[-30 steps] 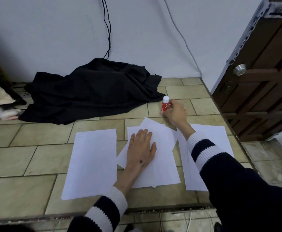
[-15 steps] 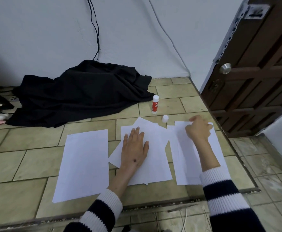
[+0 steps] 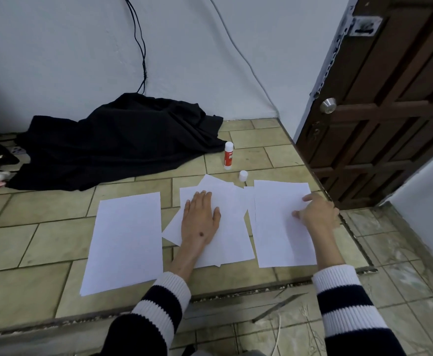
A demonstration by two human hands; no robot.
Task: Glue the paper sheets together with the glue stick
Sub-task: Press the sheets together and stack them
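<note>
Head view: left hand (image 3: pixel 200 220) flat on middle stack (image 3: pixel 233 227) of overlapping sheets, fingers straight, close together, pressing down. Right hand (image 3: pixel 318 213) on right sheet (image 3: pixel 279 227), at its right edge; thumb and fingers curled onto paper, whether pinching edge cannot tell. Glue stick (image 3: pixel 228 155) upright on tiled floor (image 3: pixel 30 242), beyond stack, well apart from both hands; red body, white top. White cap (image 3: pixel 243 175) just beside sheets' far edge, near stick. Left sheet (image 3: pixel 125 240) alone, flat, untouched.
</note>
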